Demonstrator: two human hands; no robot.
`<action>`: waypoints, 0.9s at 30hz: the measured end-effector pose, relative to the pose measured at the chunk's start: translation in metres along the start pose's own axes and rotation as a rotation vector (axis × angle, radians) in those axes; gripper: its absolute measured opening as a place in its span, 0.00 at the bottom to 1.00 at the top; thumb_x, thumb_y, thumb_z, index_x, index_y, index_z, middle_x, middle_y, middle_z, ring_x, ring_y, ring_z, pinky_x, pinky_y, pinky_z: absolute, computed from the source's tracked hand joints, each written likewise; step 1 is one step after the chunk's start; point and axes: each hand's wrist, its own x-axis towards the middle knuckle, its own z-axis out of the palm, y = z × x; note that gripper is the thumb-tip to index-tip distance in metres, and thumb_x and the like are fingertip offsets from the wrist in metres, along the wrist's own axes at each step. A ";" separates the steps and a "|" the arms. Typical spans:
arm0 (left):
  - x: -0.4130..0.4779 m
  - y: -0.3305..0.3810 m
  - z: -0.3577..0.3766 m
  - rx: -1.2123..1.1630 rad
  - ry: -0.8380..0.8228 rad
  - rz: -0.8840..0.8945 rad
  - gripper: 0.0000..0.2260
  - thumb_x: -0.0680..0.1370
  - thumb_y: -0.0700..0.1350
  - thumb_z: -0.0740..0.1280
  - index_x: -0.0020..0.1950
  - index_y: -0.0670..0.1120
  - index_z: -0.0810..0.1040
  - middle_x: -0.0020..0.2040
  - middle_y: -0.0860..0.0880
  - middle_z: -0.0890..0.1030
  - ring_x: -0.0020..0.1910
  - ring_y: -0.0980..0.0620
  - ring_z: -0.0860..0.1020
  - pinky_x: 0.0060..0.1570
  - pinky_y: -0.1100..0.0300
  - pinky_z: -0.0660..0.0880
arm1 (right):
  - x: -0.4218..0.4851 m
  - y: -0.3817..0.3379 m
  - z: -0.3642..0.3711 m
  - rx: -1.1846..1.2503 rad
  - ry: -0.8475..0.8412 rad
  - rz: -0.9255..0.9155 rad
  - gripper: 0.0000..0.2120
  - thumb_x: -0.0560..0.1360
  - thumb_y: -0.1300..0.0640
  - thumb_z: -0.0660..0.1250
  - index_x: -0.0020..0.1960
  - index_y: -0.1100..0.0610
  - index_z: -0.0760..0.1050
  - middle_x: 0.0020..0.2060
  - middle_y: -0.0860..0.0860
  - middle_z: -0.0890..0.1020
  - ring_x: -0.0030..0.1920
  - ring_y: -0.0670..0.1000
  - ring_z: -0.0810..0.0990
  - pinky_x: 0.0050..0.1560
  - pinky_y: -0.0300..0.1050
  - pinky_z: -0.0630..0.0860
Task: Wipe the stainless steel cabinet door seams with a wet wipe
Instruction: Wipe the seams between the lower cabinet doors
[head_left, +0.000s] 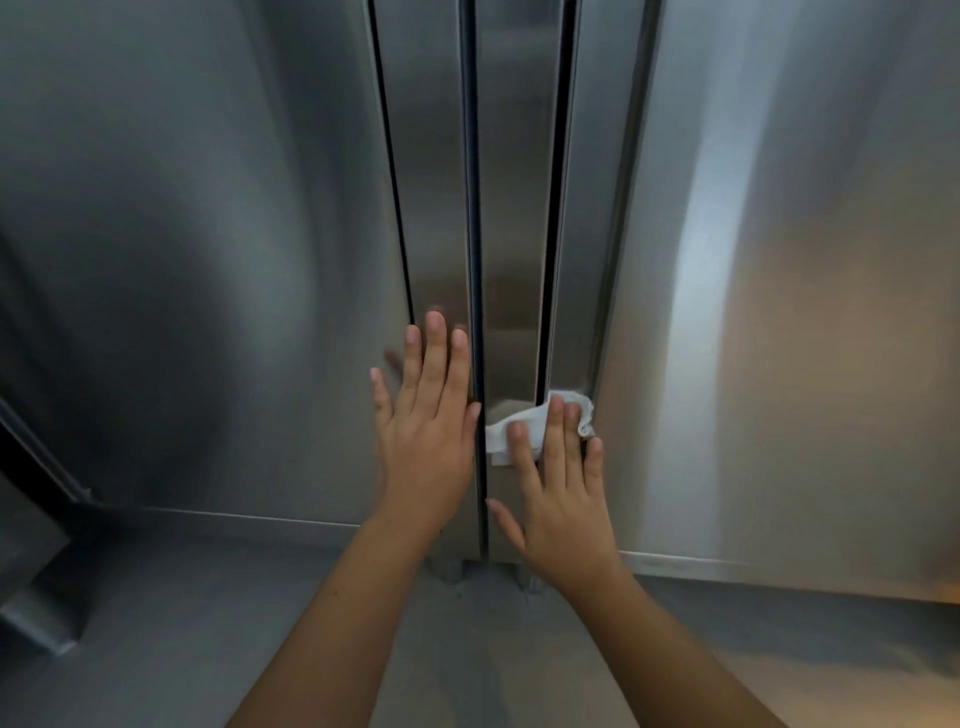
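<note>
Left hand (426, 415) lies flat on the cabinet door (208, 208); right hand (558, 499), fingers straight, presses a crumpled white wet wipe (501, 436) at its twelve o'clock.

Grey, matt floor (171, 639) across the bottom, lit warm orange toward the lower right corner, and at the far left a blurred steel-sided object (31, 608) standing on it, dark slanting band along its upper edge, too cut off to name.

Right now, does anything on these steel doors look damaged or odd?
Nothing stands out. The door seams run unbroken; the left hand lies flat on a door, and the right hand presses the wipe on a seam.
</note>
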 end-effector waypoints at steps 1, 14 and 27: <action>-0.004 0.001 0.002 0.000 0.006 -0.015 0.30 0.77 0.47 0.54 0.75 0.45 0.43 0.72 0.57 0.29 0.73 0.56 0.35 0.69 0.44 0.42 | -0.005 -0.003 0.002 0.021 -0.003 0.014 0.42 0.74 0.39 0.55 0.76 0.57 0.38 0.73 0.67 0.48 0.74 0.62 0.38 0.68 0.62 0.55; -0.027 -0.017 0.010 0.016 -0.061 0.105 0.32 0.79 0.48 0.52 0.74 0.53 0.32 0.73 0.58 0.30 0.73 0.56 0.37 0.70 0.44 0.44 | 0.033 -0.001 -0.010 0.048 0.135 0.087 0.37 0.76 0.37 0.55 0.76 0.56 0.48 0.72 0.63 0.52 0.75 0.57 0.41 0.70 0.62 0.39; -0.039 -0.021 0.020 0.018 -0.065 0.127 0.33 0.78 0.50 0.54 0.75 0.51 0.34 0.74 0.56 0.31 0.74 0.55 0.38 0.69 0.45 0.46 | -0.028 -0.009 0.017 0.092 0.002 0.095 0.37 0.74 0.44 0.54 0.76 0.56 0.44 0.70 0.63 0.57 0.75 0.56 0.40 0.62 0.72 0.55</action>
